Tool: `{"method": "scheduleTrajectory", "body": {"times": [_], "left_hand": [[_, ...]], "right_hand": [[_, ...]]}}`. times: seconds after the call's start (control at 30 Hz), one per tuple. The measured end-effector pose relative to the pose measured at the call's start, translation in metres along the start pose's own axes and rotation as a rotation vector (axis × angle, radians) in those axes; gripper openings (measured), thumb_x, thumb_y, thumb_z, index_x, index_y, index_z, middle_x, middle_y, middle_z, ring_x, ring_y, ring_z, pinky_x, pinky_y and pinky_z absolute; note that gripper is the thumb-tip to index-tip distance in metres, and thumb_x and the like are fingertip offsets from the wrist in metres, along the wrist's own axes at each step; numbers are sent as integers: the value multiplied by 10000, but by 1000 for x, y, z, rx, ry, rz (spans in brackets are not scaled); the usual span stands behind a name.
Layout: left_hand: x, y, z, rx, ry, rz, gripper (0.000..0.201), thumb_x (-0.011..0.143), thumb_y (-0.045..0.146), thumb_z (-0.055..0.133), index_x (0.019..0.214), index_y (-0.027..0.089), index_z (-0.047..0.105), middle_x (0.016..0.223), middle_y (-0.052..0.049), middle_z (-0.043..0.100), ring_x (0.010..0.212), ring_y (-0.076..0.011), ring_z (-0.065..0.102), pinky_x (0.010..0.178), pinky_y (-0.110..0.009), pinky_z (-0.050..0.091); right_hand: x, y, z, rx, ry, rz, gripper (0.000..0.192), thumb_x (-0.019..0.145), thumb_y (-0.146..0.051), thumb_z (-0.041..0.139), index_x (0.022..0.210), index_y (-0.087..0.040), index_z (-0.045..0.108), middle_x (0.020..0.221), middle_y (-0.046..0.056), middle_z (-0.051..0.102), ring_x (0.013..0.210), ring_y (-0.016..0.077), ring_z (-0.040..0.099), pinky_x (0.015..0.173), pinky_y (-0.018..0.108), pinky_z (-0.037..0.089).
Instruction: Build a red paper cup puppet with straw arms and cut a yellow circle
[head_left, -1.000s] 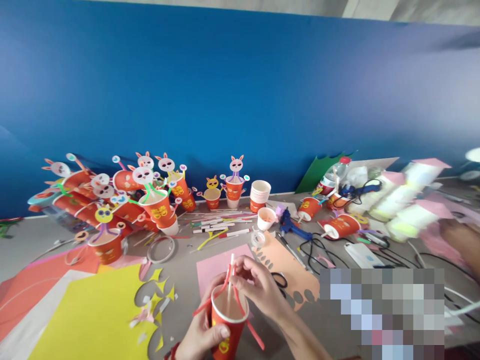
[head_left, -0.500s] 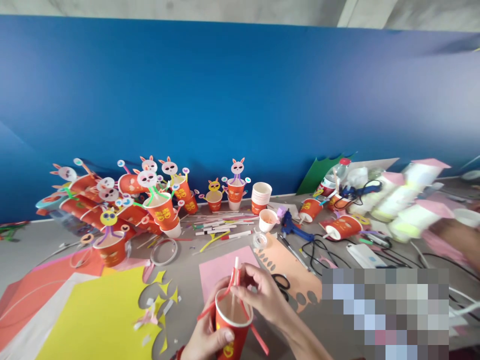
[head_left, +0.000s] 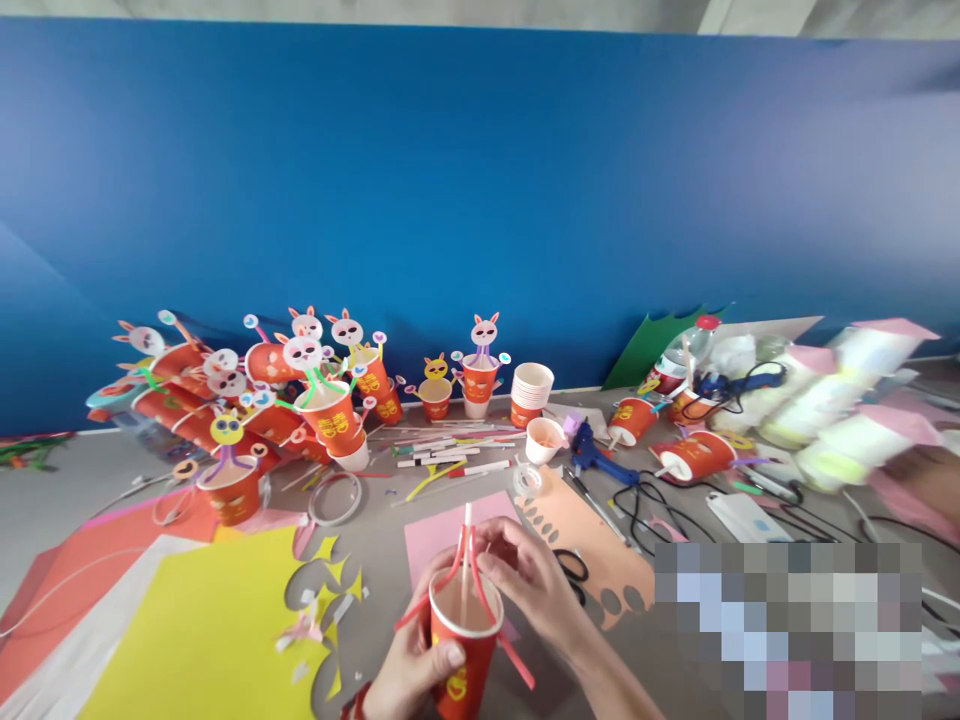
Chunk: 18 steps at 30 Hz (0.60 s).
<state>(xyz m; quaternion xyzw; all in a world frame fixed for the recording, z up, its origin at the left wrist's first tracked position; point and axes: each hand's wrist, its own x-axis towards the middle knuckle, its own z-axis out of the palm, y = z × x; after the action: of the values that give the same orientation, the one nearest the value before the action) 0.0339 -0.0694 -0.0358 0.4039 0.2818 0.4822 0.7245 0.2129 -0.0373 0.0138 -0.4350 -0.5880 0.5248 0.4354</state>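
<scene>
My left hand [head_left: 416, 660] is closed around a red paper cup [head_left: 466, 668] with gold print and a white rim. A thin white stick [head_left: 469, 515] rises from inside the cup. Two red paper strips [head_left: 459, 560] meet near the stick's top and bow outward; their lower ends hang past the rim on both sides. Beside the right strip is my right hand [head_left: 529, 580], its thumb and forefinger curled but apart, with the fingertips close to the strip. Contact there is hard to make out. Behind the hands lies a pink paper sheet [head_left: 427, 525].
Finished cup figures [head_left: 322, 420] crowd the back left. Yellow paper [head_left: 202, 620] covers the front left. Markers [head_left: 442, 455], stacked cups [head_left: 531, 395], a blue glue gun [head_left: 600, 460], scissors [head_left: 574, 570] and cables surround the middle. Another person's arm [head_left: 930, 480] reaches in at right.
My right fingers have moved slightly up and away from the strips, which now bow apart around the stick. The left hand keeps its hold on the cup. The view has shifted slightly.
</scene>
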Motion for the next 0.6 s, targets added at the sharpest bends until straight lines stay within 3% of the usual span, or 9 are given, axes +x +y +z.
{"method": "scheduleTrajectory", "body": {"times": [0.1,0.23,0.4,0.6], "left_hand": [[0,1,-4,24,37,-6,853,626,548,825,1348,188,548,1337,-174,592,1291,-404,502,1118,-505,348],[-1,5,-6,114,33,9,843,633,519,836,1350,185,546,1341,-180,582,1311,-408,481,1121,-510,348],[0,14,2,145,-61,22,848,650,540,821,1366,185,539,1337,-198,584,1271,-414,525,1083,-509,400],[-1,14,4,112,-51,59,862,654,520,828,1386,183,521,1348,-207,579,1256,-411,539,1067,-494,417]], "right_hand": [[-6,-2,-7,-35,28,-64,231,935,-424,577,984,-203,622,916,50,604,790,182,562,707,284,455],[-12,-10,-11,-118,-21,-165,194,948,-373,551,875,-210,630,856,41,564,784,187,548,715,297,442],[-7,-11,-2,-192,-79,-77,205,880,-305,647,727,-199,561,790,7,529,714,157,524,651,266,420],[-3,3,4,-161,-43,-40,213,843,-291,689,714,-189,553,772,-4,520,668,138,515,612,252,403]]}}
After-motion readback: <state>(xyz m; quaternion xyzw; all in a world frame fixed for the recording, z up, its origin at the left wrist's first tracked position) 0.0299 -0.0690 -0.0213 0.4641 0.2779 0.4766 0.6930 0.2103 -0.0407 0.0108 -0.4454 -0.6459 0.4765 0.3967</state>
